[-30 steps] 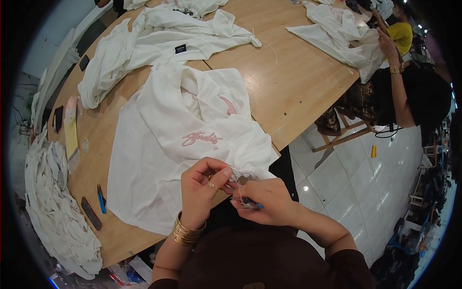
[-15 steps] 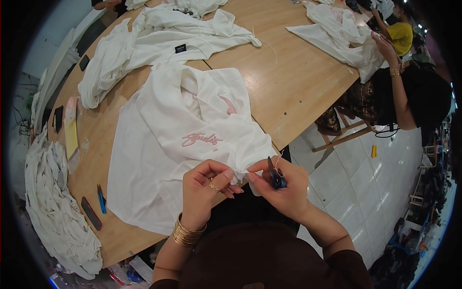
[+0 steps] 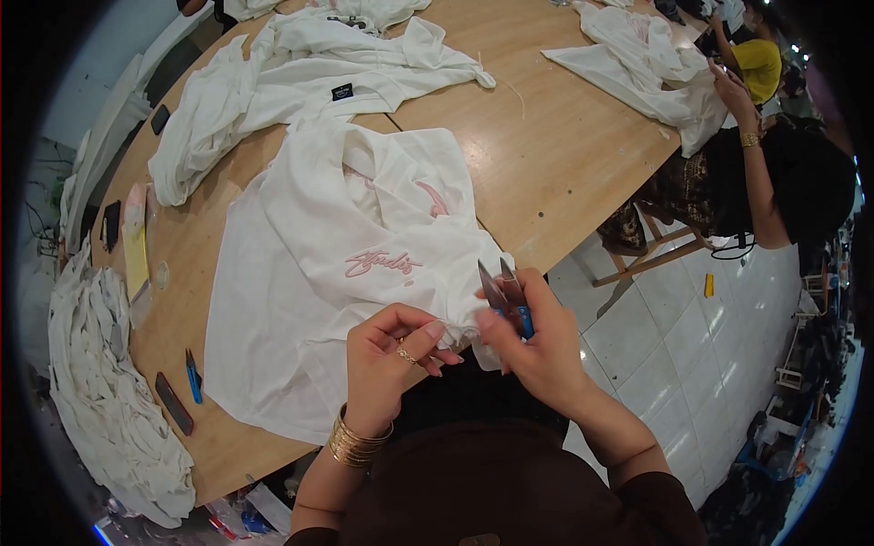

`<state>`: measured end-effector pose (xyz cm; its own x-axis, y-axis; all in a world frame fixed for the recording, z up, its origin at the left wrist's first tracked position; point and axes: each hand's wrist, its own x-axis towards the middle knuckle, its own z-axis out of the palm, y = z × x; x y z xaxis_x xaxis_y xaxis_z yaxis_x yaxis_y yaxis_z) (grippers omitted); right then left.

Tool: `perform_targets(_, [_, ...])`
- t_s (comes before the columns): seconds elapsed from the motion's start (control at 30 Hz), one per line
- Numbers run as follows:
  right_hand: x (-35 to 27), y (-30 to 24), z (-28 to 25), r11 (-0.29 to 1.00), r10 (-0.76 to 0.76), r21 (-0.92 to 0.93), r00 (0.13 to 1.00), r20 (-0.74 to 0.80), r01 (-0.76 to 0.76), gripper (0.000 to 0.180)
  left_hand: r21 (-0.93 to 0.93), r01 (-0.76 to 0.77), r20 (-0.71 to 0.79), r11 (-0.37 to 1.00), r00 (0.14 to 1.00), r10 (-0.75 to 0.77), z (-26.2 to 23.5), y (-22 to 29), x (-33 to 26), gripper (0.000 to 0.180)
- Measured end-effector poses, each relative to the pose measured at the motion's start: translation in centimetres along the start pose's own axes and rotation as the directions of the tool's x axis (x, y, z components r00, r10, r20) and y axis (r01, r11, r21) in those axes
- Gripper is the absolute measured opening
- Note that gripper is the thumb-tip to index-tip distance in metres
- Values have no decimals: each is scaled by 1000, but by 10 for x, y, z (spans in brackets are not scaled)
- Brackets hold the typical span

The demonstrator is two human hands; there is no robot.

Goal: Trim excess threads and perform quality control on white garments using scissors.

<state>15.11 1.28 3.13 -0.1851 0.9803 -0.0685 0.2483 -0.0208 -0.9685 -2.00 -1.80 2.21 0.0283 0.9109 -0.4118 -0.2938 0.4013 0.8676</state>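
A white garment (image 3: 264, 337) with pink embroidered lettering and a second pink motif lies spread at the table's near edge. With thumb and fingertips, my left hand (image 3: 387, 364) pinches a gathered bit of its cloth at the near right corner. My right hand (image 3: 546, 346) is wrapped round blue-handled thread snips (image 3: 499, 289), their two blades pointing up and standing apart. It is close beside the pinched cloth, slightly blurred. Whether its fingertips touch the cloth, I cannot tell.
More white garments lie across the table (image 3: 519, 173) at the far side and in a pile (image 3: 100, 382) at the left. Another pair of blue snips (image 3: 193, 377) rests by a dark phone (image 3: 173, 403). At the right sits a co-worker (image 3: 801, 187) holding white cloth.
My right hand has left its pinch at the cloth and swung the snips upright, blades now showing spread. My left hand keeps its pinch almost unmoved.
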Motion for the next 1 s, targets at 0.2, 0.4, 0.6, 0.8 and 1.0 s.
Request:
perform_targets(0.2, [-11, -9, -16, 991, 121, -92, 931, 344, -95, 16, -54, 7, -17, 999, 1000, -7, -1, 1, 1, 12])
perform_targets(0.4, [-12, -4, -16, 988, 60, -157, 926, 374, 0, 16, -68, 2, -27, 998, 1000, -4, 0, 2, 1, 12])
perform_targets(0.6, [-11, -6, -15, 987, 102, -153, 922, 374, -47, 16, -38, 13, -72, 999, 997, -15, 4, 3, 1, 13])
perform_targets(0.8, [-10, -6, -15, 985, 172, -61, 910, 378, -161, 19, -19, 9, -64, 1000, 998, -10, 5, 4, 1, 13])
perform_targets(1.0, [-10, 1, -12, 934, 233, 149, 870, 435, -325, 21, -13, -17, -43, 1000, 999, 17, 4, 4, 2, 12])
